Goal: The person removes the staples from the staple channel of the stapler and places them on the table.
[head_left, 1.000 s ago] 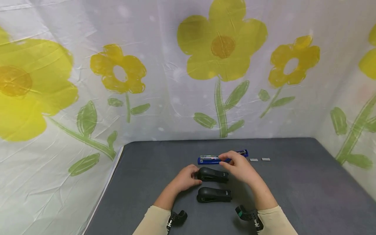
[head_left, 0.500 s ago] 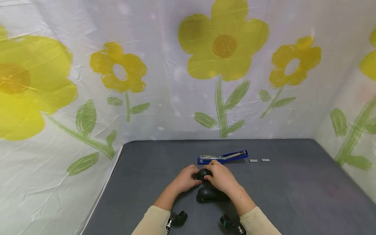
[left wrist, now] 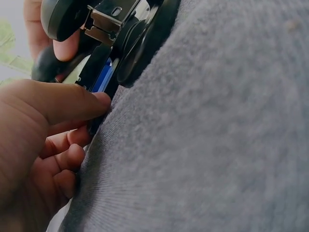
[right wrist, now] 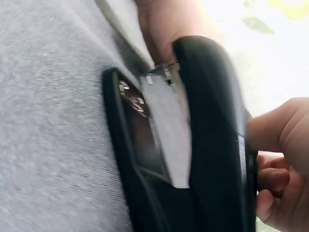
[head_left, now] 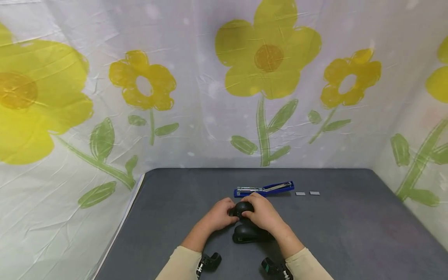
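Both hands are on a black stapler lying across the middle of the table. My left hand pinches its left end, with the thumb on the base in the left wrist view. My right hand grips the top from the right, hiding the stapler's right part. A second black stapler lies just nearer, untouched; it looms large and blurred in the right wrist view. Behind the hands, a blue stapler lies folded wide open, its metal channel showing.
Two small grey staple strips lie right of the blue stapler on the dark grey table. A white curtain printed with yellow flowers hangs behind the table and at its sides.
My right hand has come from above the blue stapler, left and nearer, onto the held black stapler. My left hand has stayed at its left end.
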A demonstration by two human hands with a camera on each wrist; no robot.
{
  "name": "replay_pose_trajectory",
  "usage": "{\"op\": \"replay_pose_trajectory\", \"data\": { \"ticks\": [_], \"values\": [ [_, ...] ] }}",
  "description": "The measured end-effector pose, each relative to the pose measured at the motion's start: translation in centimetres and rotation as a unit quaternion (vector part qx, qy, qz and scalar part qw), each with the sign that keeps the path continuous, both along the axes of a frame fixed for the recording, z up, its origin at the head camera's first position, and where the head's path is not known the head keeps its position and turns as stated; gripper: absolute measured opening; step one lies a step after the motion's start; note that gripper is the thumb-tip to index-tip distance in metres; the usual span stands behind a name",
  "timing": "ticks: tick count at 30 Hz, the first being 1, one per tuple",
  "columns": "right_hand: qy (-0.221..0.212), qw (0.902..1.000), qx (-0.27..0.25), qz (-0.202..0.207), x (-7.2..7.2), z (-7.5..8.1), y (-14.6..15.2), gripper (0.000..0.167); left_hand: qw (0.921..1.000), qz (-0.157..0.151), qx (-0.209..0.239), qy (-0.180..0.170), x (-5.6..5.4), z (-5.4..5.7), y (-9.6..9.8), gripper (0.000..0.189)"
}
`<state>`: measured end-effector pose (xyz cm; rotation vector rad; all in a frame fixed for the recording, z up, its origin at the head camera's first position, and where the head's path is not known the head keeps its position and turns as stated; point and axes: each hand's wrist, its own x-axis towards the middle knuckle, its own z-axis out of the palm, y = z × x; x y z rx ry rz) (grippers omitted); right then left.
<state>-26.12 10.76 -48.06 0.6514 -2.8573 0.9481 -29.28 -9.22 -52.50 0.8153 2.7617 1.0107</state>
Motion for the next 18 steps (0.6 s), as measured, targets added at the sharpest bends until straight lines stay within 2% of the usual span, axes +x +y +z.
{"op": "replay_pose_trajectory", "data": {
  "ticks": [9, 14, 18],
  "values": [
    [-0.075, 0.9916, -0.105, 0.006, -0.4, 1.6, 2.6, 0.035, 0.9998, -0.017, 0.005, -0.01, -0.2, 0.1, -0.1, 0.031],
    [-0.107, 0.9868, -0.121, -0.01, -0.5, 2.7, 4.1, 0.039, 0.9997, -0.011, 0.003, -0.023, -0.1, 0.1, -0.2, 0.031],
    [-0.101, 0.9876, -0.119, -0.019, -0.5, 3.5, 5.2, 0.039, 0.9997, -0.007, 0.004, -0.023, 0.0, 0.0, -0.3, 0.032]
  ]
}}
